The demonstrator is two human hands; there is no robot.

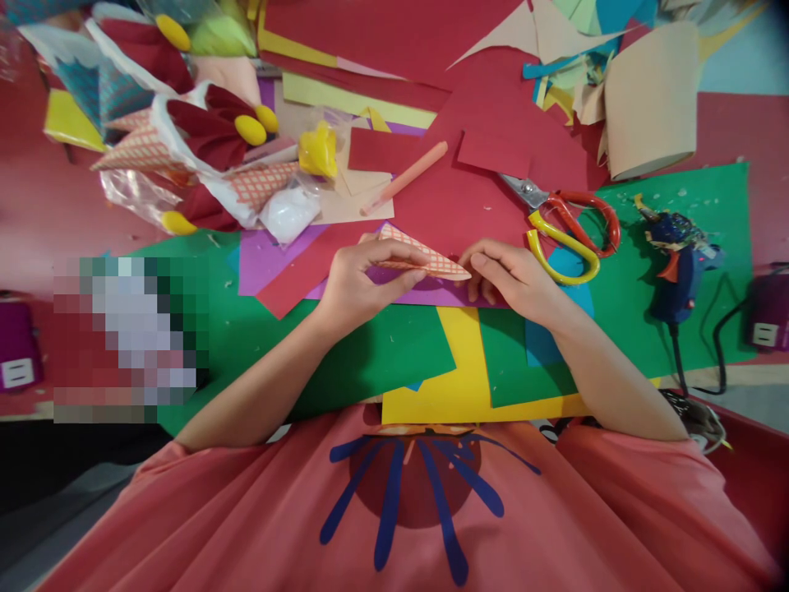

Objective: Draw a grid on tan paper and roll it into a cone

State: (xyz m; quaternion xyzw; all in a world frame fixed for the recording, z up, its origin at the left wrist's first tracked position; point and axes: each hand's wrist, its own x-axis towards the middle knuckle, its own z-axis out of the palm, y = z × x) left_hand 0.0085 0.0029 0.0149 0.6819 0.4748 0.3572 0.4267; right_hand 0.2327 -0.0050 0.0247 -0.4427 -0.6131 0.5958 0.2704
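A small paper cone point(425, 255) with an orange-and-white check pattern lies on its side in the air, its point towards the right. My left hand point(361, 279) is closed on it, thumb in front and fingers behind. Beside the point, my right hand point(509, 275) has loosely bent fingers; whether a fingertip touches the cone, I cannot tell. Below both hands are purple paper point(431, 293) and green sheets point(382, 345). Scissors point(558, 222) with one red and one yellow handle lie just beyond my right hand.
At right, a blue glue gun point(678, 279) with a cable rests on green paper. A peach marker point(407, 177) lies ahead. Several finished-looking cones point(141, 144) with red paper and yellow ovals pile up at left. A beige paper roll point(650, 99) stands at back right.
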